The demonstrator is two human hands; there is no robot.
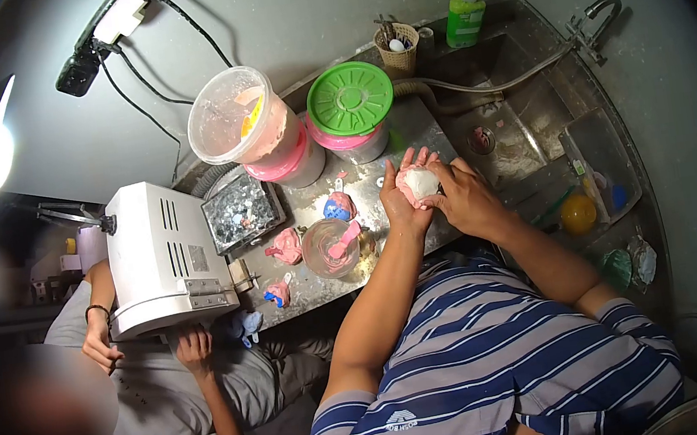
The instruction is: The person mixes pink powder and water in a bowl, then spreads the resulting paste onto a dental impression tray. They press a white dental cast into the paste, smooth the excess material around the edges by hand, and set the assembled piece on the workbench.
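A pink dental impression with a smooth white plaster mass (421,183) on it lies between my hands above the bench's front edge. My left hand (403,208) supports it from below and the side, fingers stretched out beyond it. From the right, my right hand (471,201) grips it, thumb and fingers against the white part. Nearby on the bench is a clear mixing bowl (319,261) with a pink spatula (345,240) in it. Around the bowl lie a blue impression tray with pink material (338,206), a pink lump (285,247) and another blue-and-pink tray (278,294).
Two tubs stand behind, one with a green lid (350,98), one topped by a clear container (232,118). Right is a metal sink (519,107) with a tap (597,31) and green bottle (465,17). Left, another person's hands (193,348) are at a white box-shaped machine (164,255).
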